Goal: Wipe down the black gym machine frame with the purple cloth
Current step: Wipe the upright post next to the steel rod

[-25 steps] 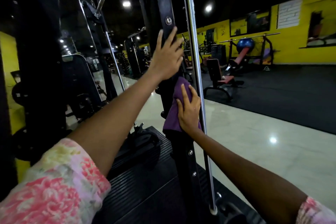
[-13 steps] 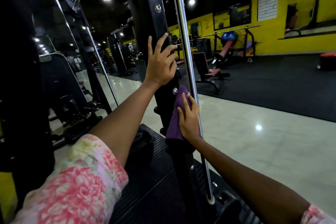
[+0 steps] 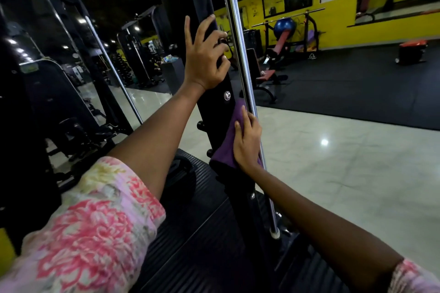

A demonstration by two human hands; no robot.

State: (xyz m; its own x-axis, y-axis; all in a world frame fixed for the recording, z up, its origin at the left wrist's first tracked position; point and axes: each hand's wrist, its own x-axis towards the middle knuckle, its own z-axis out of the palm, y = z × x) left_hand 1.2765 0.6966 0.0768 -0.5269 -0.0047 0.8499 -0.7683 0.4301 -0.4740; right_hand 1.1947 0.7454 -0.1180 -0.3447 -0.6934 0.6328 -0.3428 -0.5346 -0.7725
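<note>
Black frame upright (image 3: 209, 2): I grip it with left hand (image 3: 204, 59) above; right hand (image 3: 247, 143), fingers flat, presses purple cloth (image 3: 228, 140) below; upright runs vertically.

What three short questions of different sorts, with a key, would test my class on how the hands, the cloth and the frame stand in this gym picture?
1. True or false: the purple cloth lies on the floor beside the machine.
2. Which hand presses the cloth against the black upright? A) left hand B) right hand C) neither
3. Fill in: just right of the upright runs a shiny ______ rod.

Key
1. False: the cloth is held flat against the upright.
2. B: the right hand presses it with straight fingers, while the left hand grips the upright higher up.
3. Chrome: the chrome rod stands beside the upright, and the right hand's fingertips reach it.
</note>
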